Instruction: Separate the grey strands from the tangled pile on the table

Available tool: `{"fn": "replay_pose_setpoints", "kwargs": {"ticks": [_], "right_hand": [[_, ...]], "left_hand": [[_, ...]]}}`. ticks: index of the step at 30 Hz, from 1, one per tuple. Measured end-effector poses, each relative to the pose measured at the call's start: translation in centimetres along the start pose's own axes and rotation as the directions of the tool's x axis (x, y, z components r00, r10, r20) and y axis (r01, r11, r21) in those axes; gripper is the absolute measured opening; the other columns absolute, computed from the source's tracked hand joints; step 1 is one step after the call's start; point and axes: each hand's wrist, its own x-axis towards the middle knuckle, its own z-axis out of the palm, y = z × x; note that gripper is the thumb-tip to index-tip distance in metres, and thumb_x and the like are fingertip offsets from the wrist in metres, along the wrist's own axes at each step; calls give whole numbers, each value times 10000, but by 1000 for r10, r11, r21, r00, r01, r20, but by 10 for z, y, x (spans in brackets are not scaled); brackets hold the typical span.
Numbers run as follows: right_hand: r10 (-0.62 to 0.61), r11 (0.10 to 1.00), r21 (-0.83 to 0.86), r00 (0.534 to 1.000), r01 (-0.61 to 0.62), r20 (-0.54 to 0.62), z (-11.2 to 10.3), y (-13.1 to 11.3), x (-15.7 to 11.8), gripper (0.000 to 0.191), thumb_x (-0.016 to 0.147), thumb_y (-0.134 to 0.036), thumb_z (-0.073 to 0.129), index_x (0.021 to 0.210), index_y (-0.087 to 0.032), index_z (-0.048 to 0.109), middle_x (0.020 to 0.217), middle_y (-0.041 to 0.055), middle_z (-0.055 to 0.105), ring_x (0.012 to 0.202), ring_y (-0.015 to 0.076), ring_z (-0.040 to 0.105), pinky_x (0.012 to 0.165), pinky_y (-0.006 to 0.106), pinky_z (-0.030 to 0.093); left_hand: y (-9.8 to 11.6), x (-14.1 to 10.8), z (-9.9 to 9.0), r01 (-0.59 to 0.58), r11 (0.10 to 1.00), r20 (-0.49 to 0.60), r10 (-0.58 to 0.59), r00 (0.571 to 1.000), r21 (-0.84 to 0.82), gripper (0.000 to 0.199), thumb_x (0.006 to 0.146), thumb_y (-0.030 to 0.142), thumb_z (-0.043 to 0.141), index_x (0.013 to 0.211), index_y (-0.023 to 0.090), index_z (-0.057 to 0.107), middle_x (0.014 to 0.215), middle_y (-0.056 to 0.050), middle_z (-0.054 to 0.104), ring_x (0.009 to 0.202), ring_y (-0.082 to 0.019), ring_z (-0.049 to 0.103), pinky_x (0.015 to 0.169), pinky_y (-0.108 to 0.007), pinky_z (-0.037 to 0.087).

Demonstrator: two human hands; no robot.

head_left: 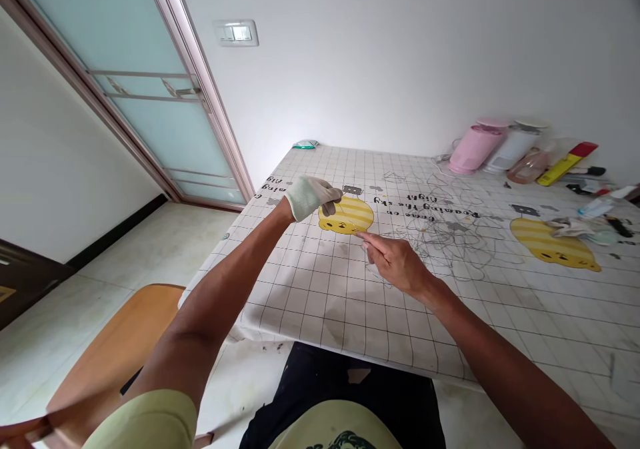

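My left hand (315, 197), in a whitish knitted glove, is closed with its fingertips pinched together above the yellow cartoon print on the tablecloth. Bare and lower to the right, my right hand (393, 257) pinches with thumb and forefinger. A very thin pale strand (352, 221) seems to run between the two hands, though it is hardly visible. Many loose, tangled grey strands (440, 242) lie on the cloth to the right of my right hand; whether they are wire or thread I cannot tell.
A checked tablecloth (300, 289) covers the table. Along the wall stand a pink cylinder (476, 148), a white one (515, 146), a bottle (529, 165) and a yellow-red box (567, 164). A crumpled glove (575, 228) lies at right. At left is a wooden chair (120, 349).
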Motion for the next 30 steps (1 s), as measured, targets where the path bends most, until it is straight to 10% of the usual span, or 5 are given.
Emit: {"fn": "replay_pose_setpoints", "kwargs": {"ticks": [16, 24, 30], "right_hand": [[92, 994, 54, 991, -98, 99, 2, -18, 1, 477, 1094, -338, 422, 1500, -163, 601, 648, -26, 606, 545, 142, 564, 569, 282, 481], [112, 992, -64, 993, -111, 22, 9, -11, 5, 323, 1088, -398, 459, 915, -212, 658, 628, -21, 565, 514, 128, 451, 519, 293, 340], [255, 964, 53, 964, -259, 75, 14, -20, 13, 321, 1062, -416, 484, 817, -229, 572, 574, -30, 546, 461, 121, 467, 464, 266, 342]], "left_hand": [[4, -7, 6, 42, 999, 52, -41, 998, -19, 190, 904, 276, 730, 778, 137, 763, 675, -66, 775, 630, -149, 701, 679, -254, 588], [-24, 6, -6, -12, 995, 132, 25, 991, -95, 218, 892, 328, 769, 823, 121, 765, 649, -74, 759, 610, -160, 702, 672, -277, 587], [-50, 21, -12, -9, 963, 112, 41, 993, -271, 520, 932, 595, 719, 977, 78, 752, 837, -156, 802, 747, -213, 758, 796, -348, 619]]}}
